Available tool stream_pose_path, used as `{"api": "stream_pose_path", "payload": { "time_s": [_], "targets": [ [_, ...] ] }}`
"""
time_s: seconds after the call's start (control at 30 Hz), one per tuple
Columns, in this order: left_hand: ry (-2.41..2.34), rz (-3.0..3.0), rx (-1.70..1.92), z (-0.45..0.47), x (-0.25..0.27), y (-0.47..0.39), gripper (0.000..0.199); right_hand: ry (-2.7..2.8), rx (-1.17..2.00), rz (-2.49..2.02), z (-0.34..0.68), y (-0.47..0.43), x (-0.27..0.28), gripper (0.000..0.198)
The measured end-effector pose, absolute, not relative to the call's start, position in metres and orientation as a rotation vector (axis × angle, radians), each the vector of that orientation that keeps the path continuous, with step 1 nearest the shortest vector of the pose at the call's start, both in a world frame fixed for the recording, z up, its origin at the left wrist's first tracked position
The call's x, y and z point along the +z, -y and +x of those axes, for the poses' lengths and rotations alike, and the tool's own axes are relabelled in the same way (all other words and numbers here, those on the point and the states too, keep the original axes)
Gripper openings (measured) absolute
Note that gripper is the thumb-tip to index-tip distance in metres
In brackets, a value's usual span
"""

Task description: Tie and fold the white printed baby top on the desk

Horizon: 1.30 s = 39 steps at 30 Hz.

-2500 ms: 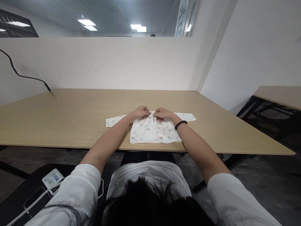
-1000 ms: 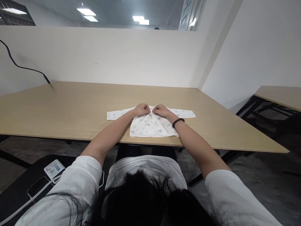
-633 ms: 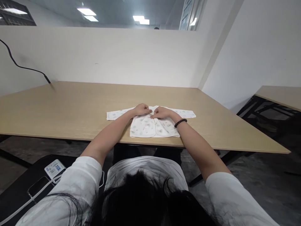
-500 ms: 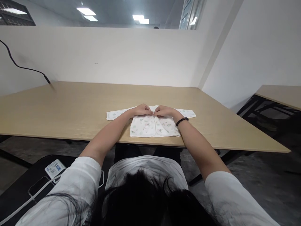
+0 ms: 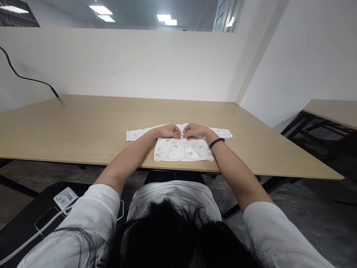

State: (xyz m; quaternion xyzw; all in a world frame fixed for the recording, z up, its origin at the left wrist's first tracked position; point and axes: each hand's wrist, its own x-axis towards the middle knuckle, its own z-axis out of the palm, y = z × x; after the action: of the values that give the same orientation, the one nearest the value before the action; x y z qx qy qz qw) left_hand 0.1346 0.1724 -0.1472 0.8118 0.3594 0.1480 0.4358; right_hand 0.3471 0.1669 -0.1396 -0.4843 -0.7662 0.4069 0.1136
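Note:
A white baby shirt (image 5: pixel 170 150) with small printed figures lies flat near the table's front edge, sleeves spread to both sides. Its front opening runs down the middle, and the lower corners are rounded. My left hand (image 5: pixel 170 131) rests over the left chest of the shirt, fingertips pinched at the opening. Opposite it, my right hand (image 5: pixel 194 130) pinches the other side of the opening, a small gap between the two hands. Whether the fingers hold the shirt's edge or a thin tie on it is too small to tell. A black bead bracelet (image 5: pixel 216 143) circles my right wrist.
The wooden table (image 5: pixel 92 123) reaches back to a white partition (image 5: pixel 145 63). A black cable (image 5: pixel 33 79) hangs at the left. On a black chair (image 5: pixel 16 230) at lower left lie a white device (image 5: pixel 66 198), a phone (image 5: pixel 47 219) and a white cord. Another table (image 5: pixel 331 111) stands right.
Both hands stay at the shirt's front opening; their fingertips have drawn slightly apart, showing a little more of the opening between them. The view has tilted slightly. The shirt lies in the same place.

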Motion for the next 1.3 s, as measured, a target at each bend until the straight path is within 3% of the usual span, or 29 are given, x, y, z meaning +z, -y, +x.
{"api": "stream_pose_path", "payload": {
  "time_s": [0.23,0.6,1.07,1.3],
  "targets": [
    [-0.873,2.005,0.349,0.134,-0.147,-0.172,0.034,2.196,1.278,-1.316,0.352,-0.157,-0.130,0.013],
    [-0.934,2.008,0.377,0.133,-0.146,-0.169,0.026,2.282,1.002,-1.483,0.345,-0.165,-0.139,0.026],
    [-0.974,2.068,0.338,0.136,-0.147,-0.174,0.024,2.211,1.177,-1.467,0.347,-0.167,-0.139,0.020],
    [-1.115,2.169,0.308,0.142,-0.147,-0.176,0.023,2.153,0.768,-1.709,0.345,-0.156,-0.133,0.010]
  ]
}}
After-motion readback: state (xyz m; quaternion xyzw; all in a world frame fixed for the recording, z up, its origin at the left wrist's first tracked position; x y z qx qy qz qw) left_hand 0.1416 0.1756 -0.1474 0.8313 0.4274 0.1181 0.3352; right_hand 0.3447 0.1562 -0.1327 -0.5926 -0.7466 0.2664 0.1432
